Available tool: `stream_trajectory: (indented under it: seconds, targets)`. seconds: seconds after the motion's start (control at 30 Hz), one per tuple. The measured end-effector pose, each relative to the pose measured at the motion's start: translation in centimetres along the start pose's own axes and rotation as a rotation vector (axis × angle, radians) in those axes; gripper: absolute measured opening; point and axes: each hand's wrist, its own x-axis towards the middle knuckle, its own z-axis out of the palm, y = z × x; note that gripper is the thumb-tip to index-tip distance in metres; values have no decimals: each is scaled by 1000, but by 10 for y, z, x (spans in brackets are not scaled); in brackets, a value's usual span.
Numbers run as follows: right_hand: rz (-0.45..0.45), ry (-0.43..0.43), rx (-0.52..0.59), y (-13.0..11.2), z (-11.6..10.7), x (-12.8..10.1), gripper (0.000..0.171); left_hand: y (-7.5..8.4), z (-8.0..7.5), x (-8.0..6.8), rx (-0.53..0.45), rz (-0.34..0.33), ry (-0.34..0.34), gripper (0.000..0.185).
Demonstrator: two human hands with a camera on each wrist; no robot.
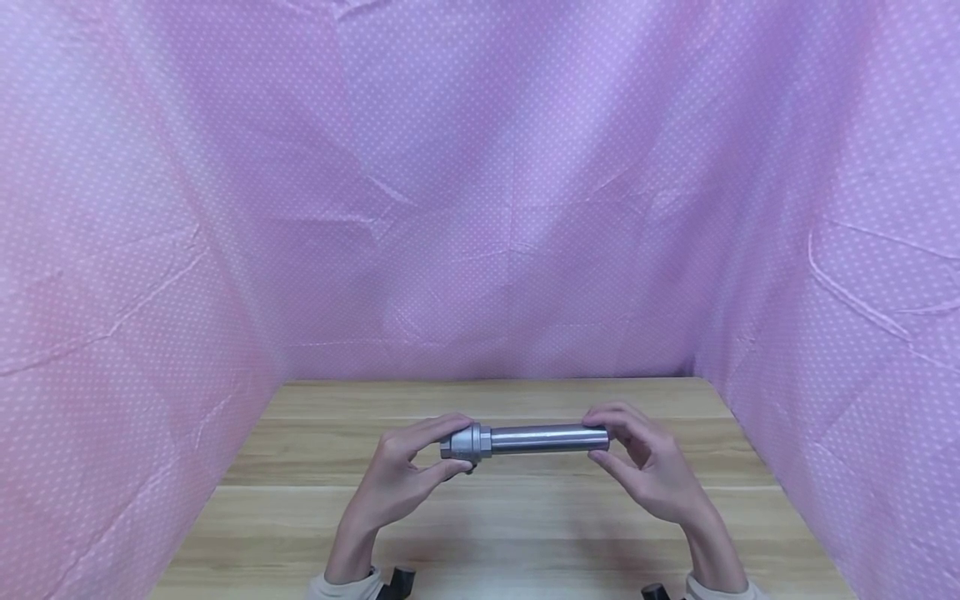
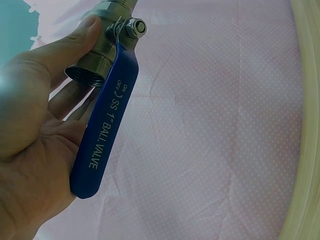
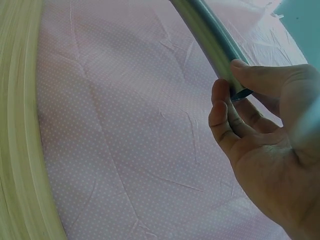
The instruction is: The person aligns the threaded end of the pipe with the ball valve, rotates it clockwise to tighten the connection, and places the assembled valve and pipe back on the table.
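A metal ball valve (image 1: 467, 442) and a smooth steel pipe (image 1: 551, 439) are joined end to end, held roughly level above the table. My left hand (image 1: 401, 471) grips the valve body at the left, thumb on the near side and fingers on the far side. In the left wrist view the valve's blue lever handle (image 2: 106, 125), lettered "SS 1" BALL VALVE", runs back along the palm, and the threaded open end of the valve body (image 2: 87, 72) shows. At the other end, my right hand (image 1: 652, 467) pinches the pipe's free end between thumb and fingers.
Below the hands lies a wood-grain table (image 1: 510, 517). Pink dotted cloth (image 1: 495, 208) hangs behind it and along both sides. Dark wrist mounts (image 1: 401, 582) show at the bottom edge by the sleeves.
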Motion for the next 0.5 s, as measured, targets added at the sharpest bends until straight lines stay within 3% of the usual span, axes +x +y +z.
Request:
stream_trajectory:
  seconds: [0.17,0.5]
  targets:
    - [-12,6,-6,2,0,-2,60,0,1,1,5,28,8,60]
    - [12,20,-40,0,-1,-2,50,-1,1,0,-1,4,-2,63]
